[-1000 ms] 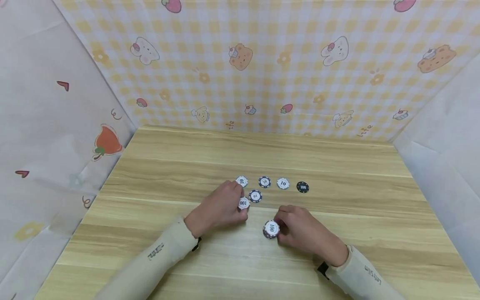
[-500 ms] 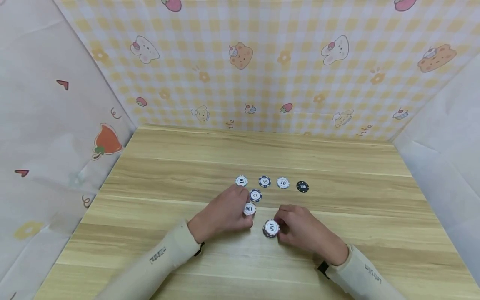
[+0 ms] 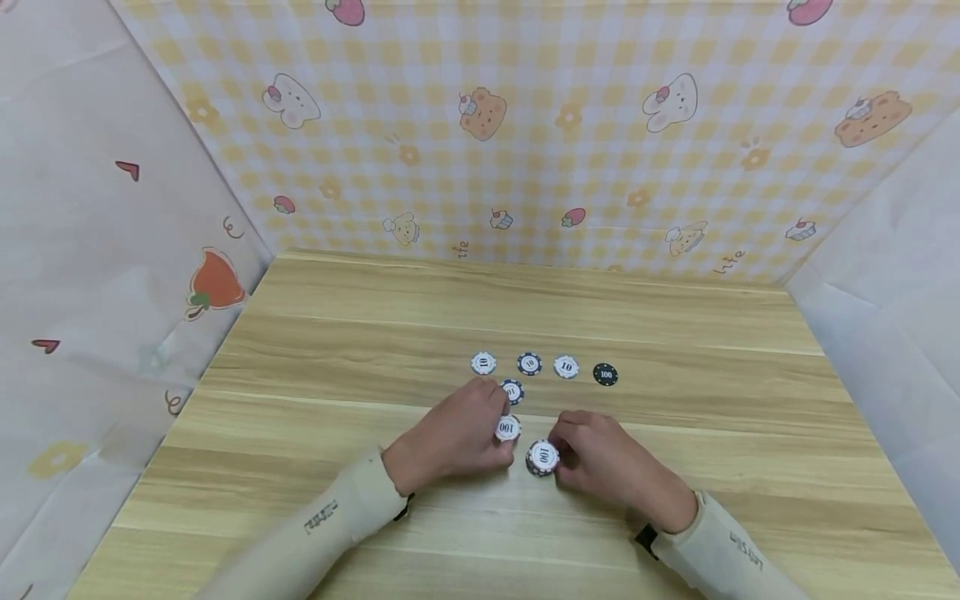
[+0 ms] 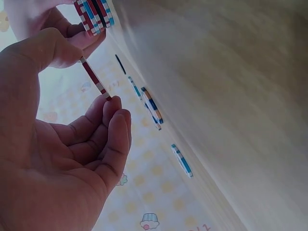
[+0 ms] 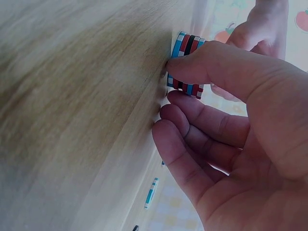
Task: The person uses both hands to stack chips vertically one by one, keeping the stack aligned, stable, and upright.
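Observation:
In the head view my left hand (image 3: 459,432) pinches a single poker chip (image 3: 507,427) with a white face marked 100. The left wrist view shows this chip's red and white edge (image 4: 95,78) between thumb and fingertips, raised off the table. Close by on the right, my right hand (image 3: 603,458) grips a stack of poker chips (image 3: 542,457) from its right side, thumb and fingers around it. The top chip of that stack reads 100. Red, blue and black edges of the stack (image 5: 187,44) show in the right wrist view; my thumb covers part of them.
Beyond the hands, a row of loose chips lies flat: a white 10 chip (image 3: 483,362), a blue 10 chip (image 3: 529,363), another white 10 chip (image 3: 566,367) and a black 100 chip (image 3: 605,374). A second blue chip (image 3: 513,390) lies just past my left fingers.
My left hand has moved right and toward me with the pinched chip, closer to the stack, uncovering the leftmost white chip. My right hand and the stack have stayed put.

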The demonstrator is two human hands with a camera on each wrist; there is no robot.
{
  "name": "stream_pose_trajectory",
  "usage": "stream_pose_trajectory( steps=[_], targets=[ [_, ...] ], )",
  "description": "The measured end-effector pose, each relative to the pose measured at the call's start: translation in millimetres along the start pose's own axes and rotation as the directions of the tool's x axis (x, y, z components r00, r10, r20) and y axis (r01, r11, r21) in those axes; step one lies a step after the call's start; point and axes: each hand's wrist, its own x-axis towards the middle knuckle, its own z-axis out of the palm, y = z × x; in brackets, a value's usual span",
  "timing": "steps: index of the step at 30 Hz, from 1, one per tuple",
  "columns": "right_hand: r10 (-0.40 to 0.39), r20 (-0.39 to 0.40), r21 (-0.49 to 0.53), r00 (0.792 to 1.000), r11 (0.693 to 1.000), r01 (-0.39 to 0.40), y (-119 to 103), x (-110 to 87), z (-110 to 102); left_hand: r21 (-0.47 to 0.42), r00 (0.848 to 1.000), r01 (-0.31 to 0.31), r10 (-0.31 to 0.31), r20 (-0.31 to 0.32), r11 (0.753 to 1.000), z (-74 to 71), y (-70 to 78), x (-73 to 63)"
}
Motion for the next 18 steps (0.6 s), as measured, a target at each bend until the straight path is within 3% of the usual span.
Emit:
stream_pose_trajectory(
  steps=[18],
  targets=[
    [-0.011,-0.004,-0.003,1.000,1.000,0.011,1.2,0.0,0.3,0.000,0.999,-0.023,0.023,0.024,1.000,5.3,12.5,5.4]
  ],
)
